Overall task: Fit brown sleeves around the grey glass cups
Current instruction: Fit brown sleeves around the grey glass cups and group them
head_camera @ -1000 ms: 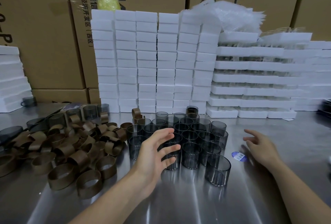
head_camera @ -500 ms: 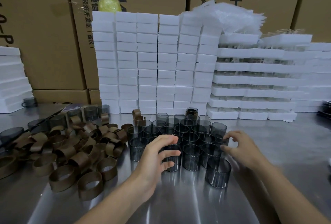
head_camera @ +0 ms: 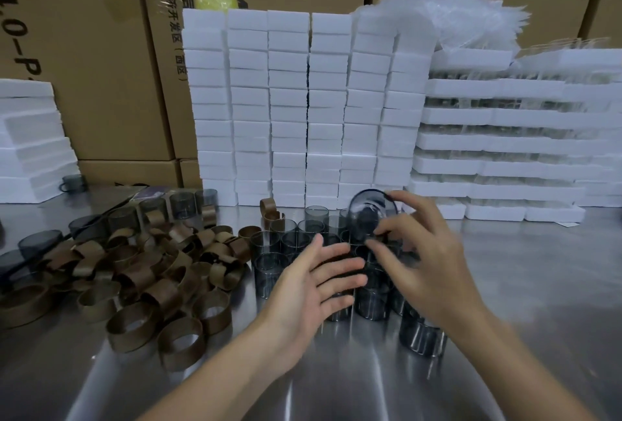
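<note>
A cluster of grey glass cups (head_camera: 269, 267) stands upright in the middle of the steel table (head_camera: 336, 387). My right hand (head_camera: 424, 252) holds one grey cup (head_camera: 365, 215) lifted above the cluster and tilted, its base facing me. My left hand (head_camera: 313, 286) hovers open over the front cups, fingers spread, holding nothing. A heap of brown sleeves (head_camera: 134, 272) lies on the table to the left of the cups. One cup (head_camera: 422, 336) stands apart at the front right, partly hidden by my right forearm.
Stacks of white foam blocks (head_camera: 289, 110) and foam trays (head_camera: 505, 137) line the back of the table, with cardboard boxes (head_camera: 101, 50) behind. More foam (head_camera: 30, 137) is at far left. A few cups (head_camera: 183, 205) stand behind the sleeves.
My right hand closed on a cup in the cluster and lifted it, tilting it. My left hand stayed over the front cups and opened its fingers wider.
</note>
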`<move>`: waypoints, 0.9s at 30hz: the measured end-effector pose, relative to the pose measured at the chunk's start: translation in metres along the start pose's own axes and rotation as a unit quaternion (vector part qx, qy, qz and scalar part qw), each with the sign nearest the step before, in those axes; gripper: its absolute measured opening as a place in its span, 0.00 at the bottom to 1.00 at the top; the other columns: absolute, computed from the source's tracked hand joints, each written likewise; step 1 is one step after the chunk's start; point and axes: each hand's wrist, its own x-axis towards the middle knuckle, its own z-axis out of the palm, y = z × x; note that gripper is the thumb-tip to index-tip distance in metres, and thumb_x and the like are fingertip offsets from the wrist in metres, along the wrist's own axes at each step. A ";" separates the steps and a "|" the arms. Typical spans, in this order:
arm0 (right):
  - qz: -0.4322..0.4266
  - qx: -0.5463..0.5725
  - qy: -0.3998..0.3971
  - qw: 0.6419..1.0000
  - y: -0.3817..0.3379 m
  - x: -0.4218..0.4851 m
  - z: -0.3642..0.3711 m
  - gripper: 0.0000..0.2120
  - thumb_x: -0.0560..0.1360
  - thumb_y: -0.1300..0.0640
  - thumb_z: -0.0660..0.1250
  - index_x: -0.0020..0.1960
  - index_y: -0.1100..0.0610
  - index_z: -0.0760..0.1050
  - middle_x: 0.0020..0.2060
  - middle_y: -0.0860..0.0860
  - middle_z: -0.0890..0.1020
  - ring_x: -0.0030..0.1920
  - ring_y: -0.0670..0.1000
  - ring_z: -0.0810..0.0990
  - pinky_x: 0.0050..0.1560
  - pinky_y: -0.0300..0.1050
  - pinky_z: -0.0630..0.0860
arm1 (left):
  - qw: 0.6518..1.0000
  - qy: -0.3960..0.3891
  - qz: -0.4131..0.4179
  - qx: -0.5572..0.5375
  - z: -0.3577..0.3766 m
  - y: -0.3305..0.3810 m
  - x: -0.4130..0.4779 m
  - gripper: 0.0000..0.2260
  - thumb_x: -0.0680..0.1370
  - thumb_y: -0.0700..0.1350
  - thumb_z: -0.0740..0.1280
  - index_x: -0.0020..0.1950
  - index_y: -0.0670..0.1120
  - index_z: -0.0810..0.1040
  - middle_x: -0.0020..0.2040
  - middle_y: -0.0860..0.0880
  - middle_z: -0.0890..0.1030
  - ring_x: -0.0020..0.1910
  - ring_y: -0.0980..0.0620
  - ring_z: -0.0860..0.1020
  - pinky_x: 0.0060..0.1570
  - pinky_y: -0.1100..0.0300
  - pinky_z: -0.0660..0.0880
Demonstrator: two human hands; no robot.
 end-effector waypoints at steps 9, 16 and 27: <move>-0.053 0.079 0.037 0.995 -0.032 -0.009 0.026 0.22 0.76 0.66 0.74 0.66 0.49 0.77 0.75 0.42 0.76 0.73 0.45 0.77 0.66 0.35 0.74 | 0.991 -0.039 -0.030 -0.128 -0.003 0.010 0.002 0.28 0.77 0.66 0.70 0.63 0.45 0.89 0.67 0.43 0.85 0.59 0.50 0.87 0.70 0.51 0.75; 0.029 0.130 0.052 0.990 -0.039 -0.014 0.030 0.34 0.76 0.57 0.75 0.76 0.36 0.70 0.69 0.38 0.80 0.63 0.49 0.83 0.64 0.37 0.76 | 0.989 -0.053 -0.061 -0.121 0.000 0.013 -0.003 0.37 0.76 0.72 0.69 0.69 0.42 0.85 0.66 0.46 0.86 0.54 0.51 0.87 0.56 0.56 0.80; 0.093 0.087 0.027 0.991 -0.041 -0.013 0.032 0.31 0.75 0.44 0.76 0.74 0.31 0.69 0.66 0.34 0.80 0.68 0.44 0.80 0.67 0.37 0.75 | 0.951 0.051 0.278 0.125 -0.005 0.016 -0.003 0.22 0.71 0.51 0.83 0.64 0.54 0.86 0.60 0.51 0.88 0.62 0.51 0.86 0.57 0.62 0.82</move>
